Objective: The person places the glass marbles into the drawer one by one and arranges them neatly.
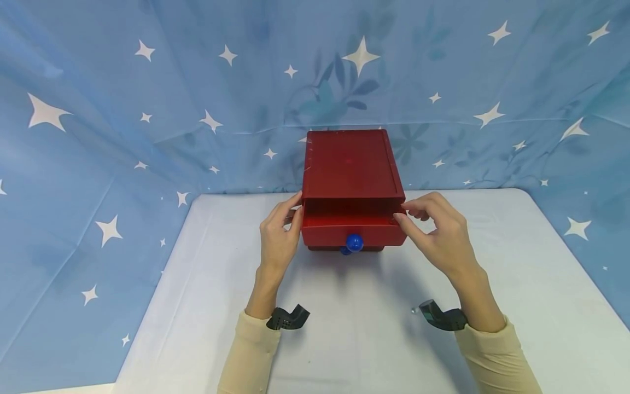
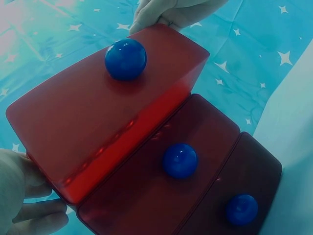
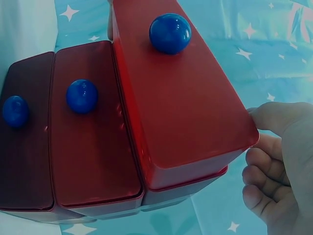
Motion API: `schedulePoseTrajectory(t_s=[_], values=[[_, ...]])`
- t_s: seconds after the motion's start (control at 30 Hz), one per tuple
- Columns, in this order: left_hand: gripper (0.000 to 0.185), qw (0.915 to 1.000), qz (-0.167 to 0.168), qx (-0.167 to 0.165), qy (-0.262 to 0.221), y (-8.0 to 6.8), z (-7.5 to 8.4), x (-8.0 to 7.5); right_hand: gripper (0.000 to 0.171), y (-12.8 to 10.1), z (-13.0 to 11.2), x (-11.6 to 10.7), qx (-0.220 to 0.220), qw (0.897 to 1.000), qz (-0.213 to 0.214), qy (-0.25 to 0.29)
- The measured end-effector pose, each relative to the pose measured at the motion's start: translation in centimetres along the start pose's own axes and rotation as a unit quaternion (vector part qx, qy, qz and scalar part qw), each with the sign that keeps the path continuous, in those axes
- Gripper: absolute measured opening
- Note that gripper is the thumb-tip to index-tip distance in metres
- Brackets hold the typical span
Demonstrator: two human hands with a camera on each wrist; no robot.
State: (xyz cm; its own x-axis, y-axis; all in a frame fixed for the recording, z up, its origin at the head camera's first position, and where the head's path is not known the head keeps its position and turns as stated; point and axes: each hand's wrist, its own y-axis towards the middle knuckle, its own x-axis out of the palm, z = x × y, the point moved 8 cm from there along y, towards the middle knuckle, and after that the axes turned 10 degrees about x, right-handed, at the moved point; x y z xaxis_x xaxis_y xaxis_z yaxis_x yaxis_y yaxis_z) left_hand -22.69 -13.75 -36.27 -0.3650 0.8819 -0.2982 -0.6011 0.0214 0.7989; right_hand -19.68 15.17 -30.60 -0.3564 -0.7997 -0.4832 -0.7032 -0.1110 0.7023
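Note:
A red cabinet point(image 1: 350, 167) of three stacked drawers stands at the back of the table, and its top drawer point(image 1: 325, 235) is pulled partly out. That drawer has a round blue knob point(image 1: 354, 242) on its front. My left hand point(image 1: 279, 235) holds the drawer's left side near the front corner, some fingers hidden behind it. At the right side my right hand point(image 1: 438, 232) grips the drawer's edge, thumb by the rim and the other fingers curled. The middle drawer point(image 2: 142, 181) and bottom drawer point(image 3: 27, 161) are shut, each with a blue knob.
A white table point(image 1: 339, 339) lies under the cabinet. Behind it hangs a blue curtain point(image 1: 256, 98) with white stars, close to the cabinet's back. A small shiny bit point(image 1: 414, 310) lies on the table near the right wrist. Dark wrist cameras point(image 1: 290, 317) sit on both wrists.

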Motion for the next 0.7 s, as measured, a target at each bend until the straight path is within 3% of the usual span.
schedulePoseTrajectory(t_s=[0.7], values=[[0.037,0.9999,-0.001,-0.010,-0.011,-0.04,-0.12,0.10,0.025,-0.45,-0.16,-0.81,0.007,1.000,0.009,0.001]])
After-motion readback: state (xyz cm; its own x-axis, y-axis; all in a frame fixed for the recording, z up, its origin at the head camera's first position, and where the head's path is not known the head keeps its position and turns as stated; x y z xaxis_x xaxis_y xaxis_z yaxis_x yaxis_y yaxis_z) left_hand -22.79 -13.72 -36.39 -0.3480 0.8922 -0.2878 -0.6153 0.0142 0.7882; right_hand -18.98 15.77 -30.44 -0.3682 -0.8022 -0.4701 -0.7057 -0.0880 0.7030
